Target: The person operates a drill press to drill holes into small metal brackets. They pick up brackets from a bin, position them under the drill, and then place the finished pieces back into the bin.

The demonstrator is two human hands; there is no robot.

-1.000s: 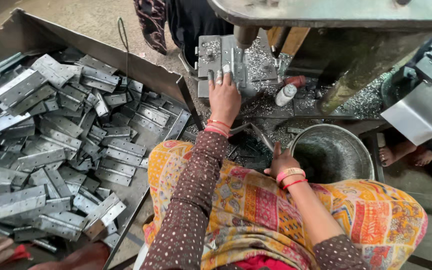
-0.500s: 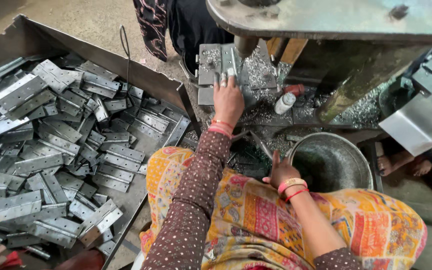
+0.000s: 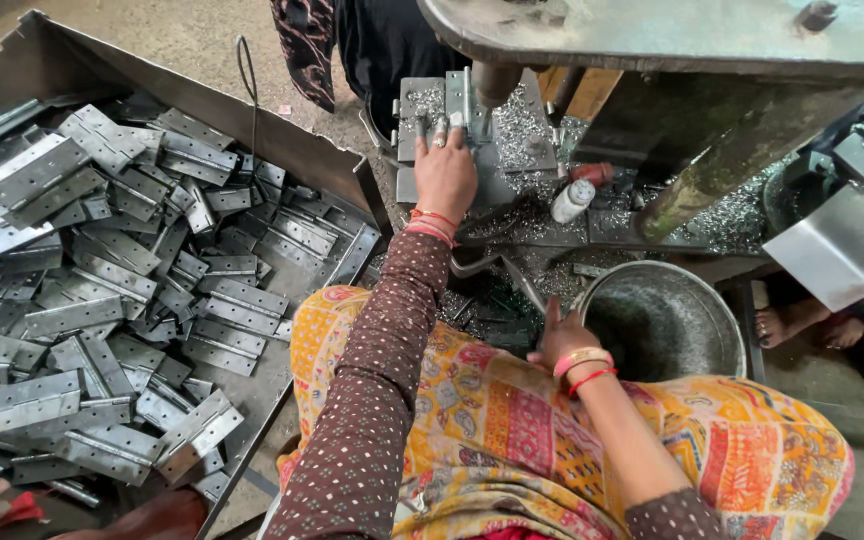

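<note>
Head view: left hand presses hinge plate.

Metal tray, left half of frame: heaped with grey metal hinges, loose and overlapping. Press bed, upper centre: strewn with metal shavings; carries a steel plate and a small white bottle lying tilted. Steel bowl, right of centre, stands just below the bed.
</note>
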